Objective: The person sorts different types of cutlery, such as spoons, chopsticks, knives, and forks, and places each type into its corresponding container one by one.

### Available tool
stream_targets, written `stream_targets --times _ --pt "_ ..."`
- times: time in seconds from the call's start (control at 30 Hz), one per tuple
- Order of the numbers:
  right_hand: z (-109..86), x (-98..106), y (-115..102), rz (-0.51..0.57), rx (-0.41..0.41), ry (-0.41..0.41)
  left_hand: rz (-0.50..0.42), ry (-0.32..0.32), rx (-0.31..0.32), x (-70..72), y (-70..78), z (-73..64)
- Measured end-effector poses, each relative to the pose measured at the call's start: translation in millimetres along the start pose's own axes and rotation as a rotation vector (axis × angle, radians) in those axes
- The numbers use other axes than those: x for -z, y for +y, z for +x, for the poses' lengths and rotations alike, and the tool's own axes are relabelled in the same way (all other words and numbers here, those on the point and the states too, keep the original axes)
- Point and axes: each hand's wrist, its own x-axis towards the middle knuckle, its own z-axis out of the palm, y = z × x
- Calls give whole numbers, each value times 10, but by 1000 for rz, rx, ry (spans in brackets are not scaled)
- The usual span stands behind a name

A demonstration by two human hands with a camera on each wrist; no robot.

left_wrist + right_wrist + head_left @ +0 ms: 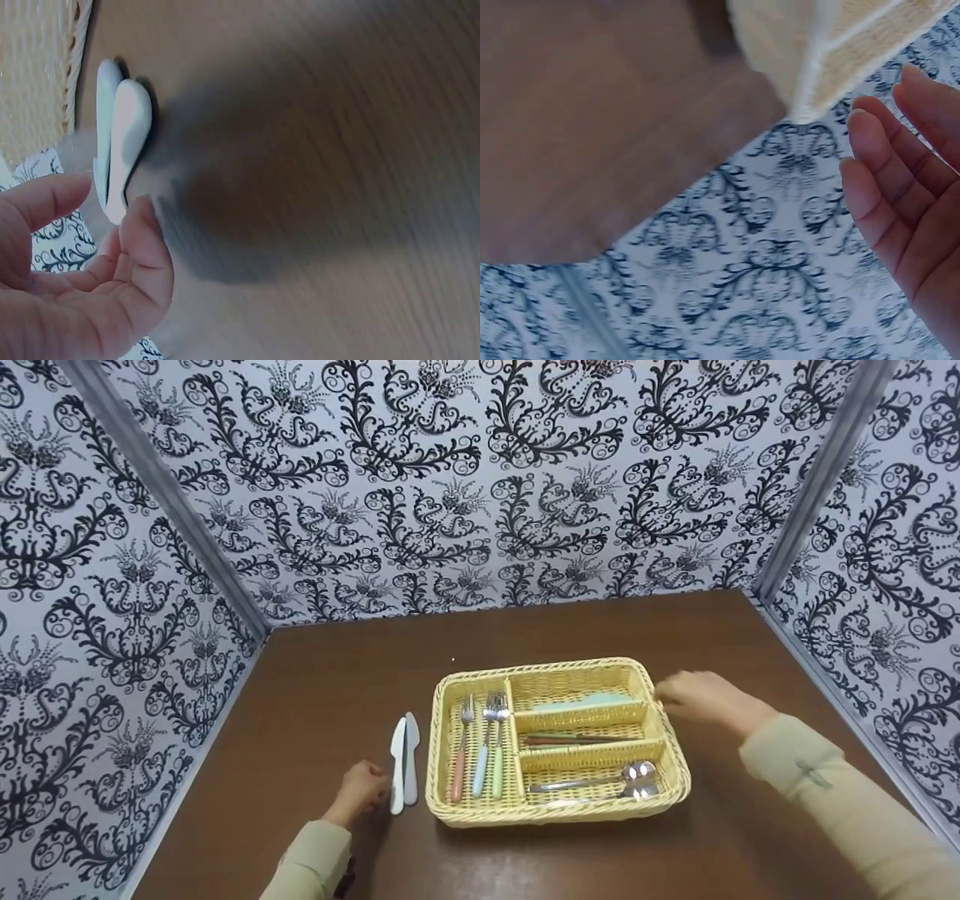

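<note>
Two white-handled knives point(399, 769) lie side by side on the table, left of a woven cutlery basket point(556, 816). My left hand point(365, 786) is beside their lower ends in the head view. The left wrist view has its thumb and loosely bent fingers parted close to the knives point(130, 124), with nothing gripped. At the basket's right rim is my right hand point(697, 697), slightly blurred. Its fingers look gently bent and hold nothing in the right wrist view, where the hand point(907, 180) appears near the basket's pale side point(772, 45).
Forks point(480, 761) with red, blue and green handles fill the basket's left compartment. On its right are mint-green pieces point(592, 701), chopsticks point(574, 739) and spoons point(637, 780) in separate compartments. Patterned walls point(480, 510) enclose the brown table point(330, 675) behind and at both sides.
</note>
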Motion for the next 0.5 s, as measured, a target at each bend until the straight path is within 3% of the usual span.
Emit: stream_targets --times 0.2,0.33,0.5 --pt "-168 -119 75 30 -54 -55 96 21 -51 -115 36 -5" --pt "-228 -168 79 54 -73 -59 113 36 -84 -168 32 29" --pt "-258 -185 86 70 -92 -48 97 46 -55 -189 41 75"
